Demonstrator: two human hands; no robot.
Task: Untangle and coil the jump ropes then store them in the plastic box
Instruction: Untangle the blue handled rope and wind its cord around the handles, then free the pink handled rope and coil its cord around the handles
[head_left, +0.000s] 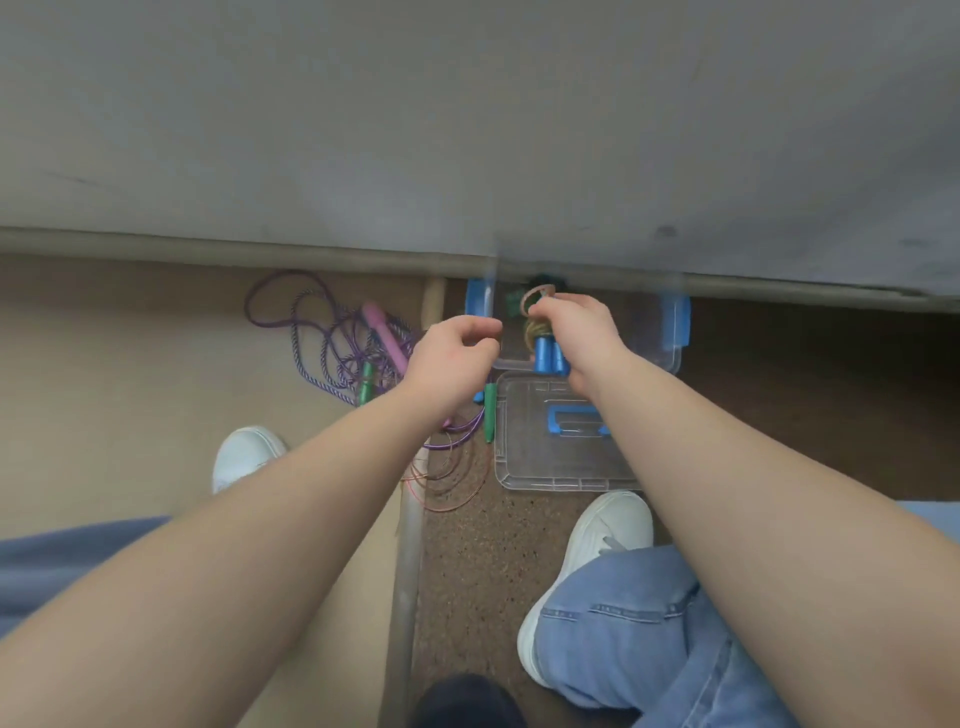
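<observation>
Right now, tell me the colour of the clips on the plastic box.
Blue clips on the clear plastic box, seen from the head view.

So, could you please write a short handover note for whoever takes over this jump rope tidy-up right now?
Left hand: curled beside the clear plastic box with blue latches; whether it holds anything is unclear.
Right hand: over the open box, pinching a coiled thin rope.
Done: a blue-handled rope sits in the box. The clear lid with blue handle lies on the floor in front of the box.
Left: the purple braided rope with pink handle lies tangled on the floor at left, mixed with a green-handled one; a thin reddish rope lies loose by the lid. Untangle, coil, store these.
</observation>
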